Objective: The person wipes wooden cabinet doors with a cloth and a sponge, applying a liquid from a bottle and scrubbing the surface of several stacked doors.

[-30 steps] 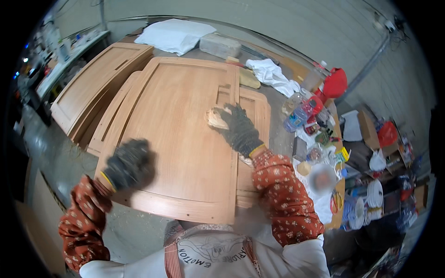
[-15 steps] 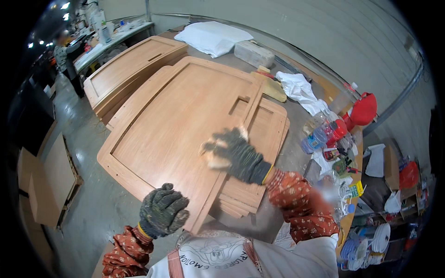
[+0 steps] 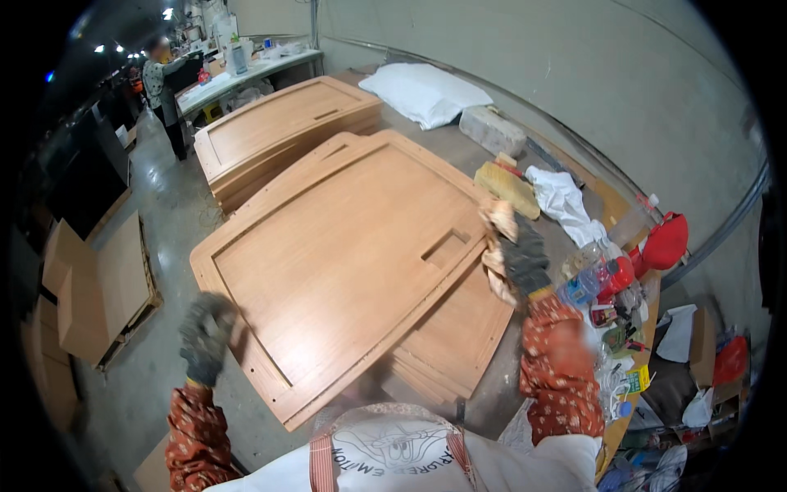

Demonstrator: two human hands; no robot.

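A light wooden panel [image 3: 328,262] with a raised frame and a small rectangular cutout lies on top of a stack of similar panels [image 3: 447,336]. My right hand [image 3: 525,258], in a dark knitted glove, is closed on a crumpled, cream-coloured cloth [image 3: 497,238] at the panel's right edge. At the left edge is my left hand [image 3: 206,336], gloved alike, with its fingers bent beside the frame. They are smeared by motion, so whether they grip the panel cannot be made out.
Another panel stack [image 3: 287,131] stands behind to the left. A yellow sponge-like block [image 3: 507,189], a white cloth [image 3: 564,205], bottles [image 3: 580,287] and a red funnel-shaped thing [image 3: 662,242] line the table's right side. Cardboard [image 3: 106,287] stands on the floor; a person [image 3: 160,90] is far left.
My right hand and the cloth have moved from the panel's middle to its right edge. My left hand has gone left to the panel's side. The top panel has turned slightly over the stack.
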